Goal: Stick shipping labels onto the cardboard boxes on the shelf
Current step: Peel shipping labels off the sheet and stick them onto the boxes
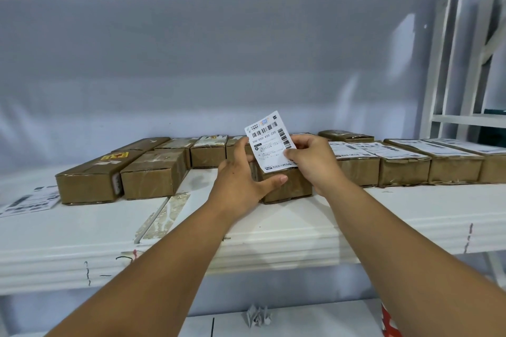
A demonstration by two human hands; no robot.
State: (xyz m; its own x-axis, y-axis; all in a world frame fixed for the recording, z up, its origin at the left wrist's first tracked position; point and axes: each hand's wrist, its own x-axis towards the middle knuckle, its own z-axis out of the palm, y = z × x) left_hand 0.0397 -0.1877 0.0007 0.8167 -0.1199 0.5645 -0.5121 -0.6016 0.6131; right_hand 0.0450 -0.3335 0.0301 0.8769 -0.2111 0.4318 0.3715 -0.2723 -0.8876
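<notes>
A white shipping label [269, 139] with barcodes stands upright above a brown cardboard box [290, 186] at the middle of the white shelf [273, 227]. My right hand [312, 161] pinches the label's right edge. My left hand [241, 175] touches the label's left edge with its fingers, and its thumb lies across the box's front. Boxes to the right [451, 161] carry white labels on top. Boxes to the left [153, 172] have bare tops.
A stack of loose labels [30, 200] lies at the shelf's left end. A worn strip of tape [167, 213] marks the shelf surface. A crumpled piece of backing paper [257, 314] lies on the lower level. White shelf posts [438, 63] rise at the right.
</notes>
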